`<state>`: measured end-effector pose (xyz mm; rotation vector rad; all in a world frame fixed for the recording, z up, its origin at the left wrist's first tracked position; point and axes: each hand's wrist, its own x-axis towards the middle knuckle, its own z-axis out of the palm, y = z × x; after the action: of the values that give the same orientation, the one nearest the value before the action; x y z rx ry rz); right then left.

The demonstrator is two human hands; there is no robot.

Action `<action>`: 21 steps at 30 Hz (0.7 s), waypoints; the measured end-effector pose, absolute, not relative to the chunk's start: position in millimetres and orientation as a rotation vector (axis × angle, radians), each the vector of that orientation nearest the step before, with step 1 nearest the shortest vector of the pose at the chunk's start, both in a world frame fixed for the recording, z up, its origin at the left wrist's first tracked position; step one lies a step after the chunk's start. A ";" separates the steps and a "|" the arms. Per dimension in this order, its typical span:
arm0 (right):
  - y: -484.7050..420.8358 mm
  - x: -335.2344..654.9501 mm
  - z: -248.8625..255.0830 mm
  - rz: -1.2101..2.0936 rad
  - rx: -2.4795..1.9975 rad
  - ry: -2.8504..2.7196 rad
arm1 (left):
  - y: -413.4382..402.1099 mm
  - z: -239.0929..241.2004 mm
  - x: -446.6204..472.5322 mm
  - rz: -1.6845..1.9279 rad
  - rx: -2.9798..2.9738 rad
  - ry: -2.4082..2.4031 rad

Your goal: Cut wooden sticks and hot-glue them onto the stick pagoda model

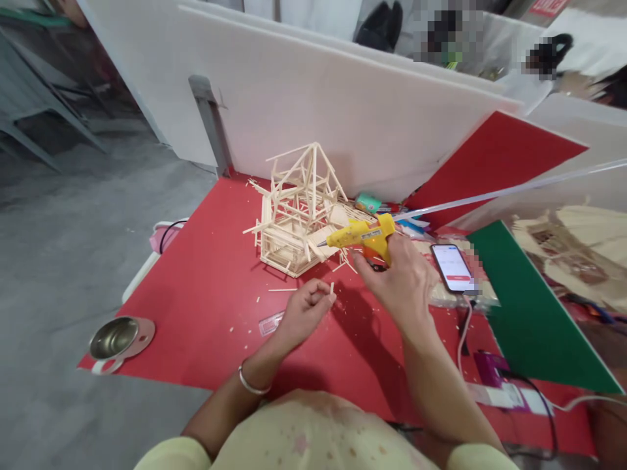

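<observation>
My right hand is wrapped round the handle of a yellow glue gun, whose metal nozzle points left. Pinched between the fingertips of my left hand is a short wooden stick, held upright below the nozzle and apart from it. Just beyond both hands stands a model house frame built of thin wooden sticks, with a pointed roof frame on top. The nozzle tip overlaps the model's near right side in view; whether it touches is unclear. A loose stick lies on the red table near my left hand.
A metal-lined mug stands at the red table's left corner. To the right lie a lit phone with a cable and a green board. White panels rise behind the model. Scraps and a clear ruler-like piece lie near my left hand.
</observation>
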<state>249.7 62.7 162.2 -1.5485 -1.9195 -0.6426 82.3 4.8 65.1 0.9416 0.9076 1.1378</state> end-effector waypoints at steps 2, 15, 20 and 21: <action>67.7 250.7 158.4 -0.598 -1.558 -1.927 | 9.8 57.9 82.4 1.140 0.825 0.877; 79.7 253.3 146.7 -0.566 -1.544 -1.980 | 17.7 57.8 86.6 1.252 0.879 1.038; 82.1 249.1 144.7 -0.542 -1.546 -2.011 | 17.3 45.6 84.0 1.159 0.741 1.032; 82.3 248.7 144.4 -0.538 -1.539 -2.020 | 16.9 43.3 83.8 1.145 0.716 1.025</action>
<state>248.7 82.3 144.4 -1.5388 -2.0199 -0.5377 83.8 16.9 43.3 0.7164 1.0247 1.1455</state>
